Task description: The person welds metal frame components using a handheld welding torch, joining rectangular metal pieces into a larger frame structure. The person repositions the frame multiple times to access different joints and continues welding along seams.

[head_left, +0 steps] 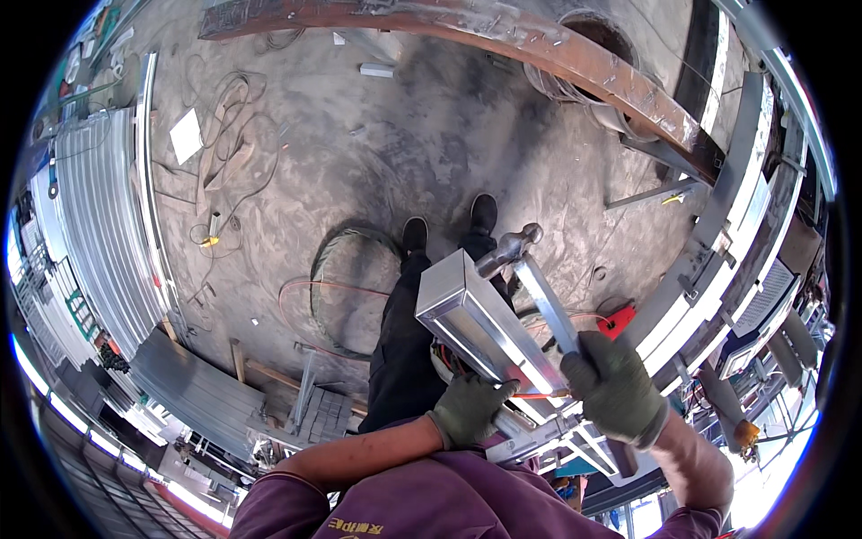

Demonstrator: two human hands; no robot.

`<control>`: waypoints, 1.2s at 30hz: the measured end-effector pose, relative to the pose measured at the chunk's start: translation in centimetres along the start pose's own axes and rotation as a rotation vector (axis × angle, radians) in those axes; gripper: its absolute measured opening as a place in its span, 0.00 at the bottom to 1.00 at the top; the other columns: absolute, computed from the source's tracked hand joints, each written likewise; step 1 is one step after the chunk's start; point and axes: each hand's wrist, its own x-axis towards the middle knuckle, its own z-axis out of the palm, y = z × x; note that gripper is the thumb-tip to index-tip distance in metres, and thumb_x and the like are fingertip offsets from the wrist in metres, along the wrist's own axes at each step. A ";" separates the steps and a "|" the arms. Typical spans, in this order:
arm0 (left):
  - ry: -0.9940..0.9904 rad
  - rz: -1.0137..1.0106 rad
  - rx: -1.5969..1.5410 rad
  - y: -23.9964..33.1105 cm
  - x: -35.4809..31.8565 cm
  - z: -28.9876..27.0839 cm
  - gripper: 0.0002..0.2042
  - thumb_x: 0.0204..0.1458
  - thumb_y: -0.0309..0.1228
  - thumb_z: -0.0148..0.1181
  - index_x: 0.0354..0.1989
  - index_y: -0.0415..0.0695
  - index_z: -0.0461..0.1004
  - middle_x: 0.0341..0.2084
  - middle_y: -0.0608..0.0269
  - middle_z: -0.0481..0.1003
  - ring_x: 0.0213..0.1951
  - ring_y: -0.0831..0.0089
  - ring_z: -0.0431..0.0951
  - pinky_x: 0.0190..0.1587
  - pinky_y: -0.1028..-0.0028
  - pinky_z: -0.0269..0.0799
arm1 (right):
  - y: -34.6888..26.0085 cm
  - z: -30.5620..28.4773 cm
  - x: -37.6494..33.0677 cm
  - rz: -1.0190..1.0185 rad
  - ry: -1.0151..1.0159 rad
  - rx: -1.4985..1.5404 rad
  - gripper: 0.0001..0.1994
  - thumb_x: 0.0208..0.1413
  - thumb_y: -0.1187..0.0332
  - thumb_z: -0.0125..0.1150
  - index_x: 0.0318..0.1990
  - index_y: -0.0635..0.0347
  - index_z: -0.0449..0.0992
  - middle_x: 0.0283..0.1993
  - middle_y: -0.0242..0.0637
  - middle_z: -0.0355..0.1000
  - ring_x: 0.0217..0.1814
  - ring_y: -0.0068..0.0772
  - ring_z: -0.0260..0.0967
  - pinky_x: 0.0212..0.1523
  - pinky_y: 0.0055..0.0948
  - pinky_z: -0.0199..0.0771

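Note:
In front of my body a long, square-sided box of shiny sheet metal (471, 314) sticks out, its closed end pointing away from me. My left hand (470, 410), in a green work glove, grips its near part, with the thumb along the metal; some fingers are hidden. A hammer (548, 301) is in my gloved right hand (620, 391), which is closed round the handle. The steel hammer head is raised just beyond the box's far right side, and the dark handle end comes out below my fist. I cannot tell whether the head touches the box.
A rusty steel beam (431, 16) crosses the far side. Corrugated metal sheets (108, 216) are stacked at left, near tangled cables (229, 117) on the floor. Metal profiles (709, 269) line the right, with a red tool (618, 319) nearby. A hose coil (316, 287) lies by my feet.

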 end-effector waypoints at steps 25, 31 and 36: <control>-0.048 -0.020 -0.113 -0.4 0.7 0.7 0.31 0.59 0.46 0.65 0.71 0.51 0.75 0.45 0.42 0.85 0.48 0.42 0.86 0.55 0.44 0.77 | -15.3 -4.5 10.1 -0.013 -0.134 -0.984 0.15 0.79 0.58 0.52 0.52 0.59 0.80 0.37 0.50 0.83 0.38 0.57 0.84 0.45 0.56 0.83; -0.076 -0.024 -0.119 -0.2 0.7 0.6 0.32 0.58 0.47 0.66 0.71 0.50 0.75 0.44 0.42 0.85 0.48 0.42 0.86 0.55 0.46 0.78 | -12.9 -5.6 12.1 -0.194 -0.109 -1.030 0.16 0.77 0.57 0.53 0.51 0.60 0.81 0.37 0.51 0.84 0.43 0.59 0.84 0.50 0.59 0.80; -0.125 -0.021 -0.092 -0.2 0.5 0.0 0.35 0.57 0.48 0.68 0.73 0.49 0.74 0.47 0.42 0.85 0.50 0.43 0.87 0.54 0.47 0.79 | -10.3 -4.5 12.4 -0.173 -0.197 -1.005 0.17 0.77 0.56 0.55 0.51 0.61 0.81 0.38 0.51 0.84 0.43 0.61 0.83 0.48 0.59 0.80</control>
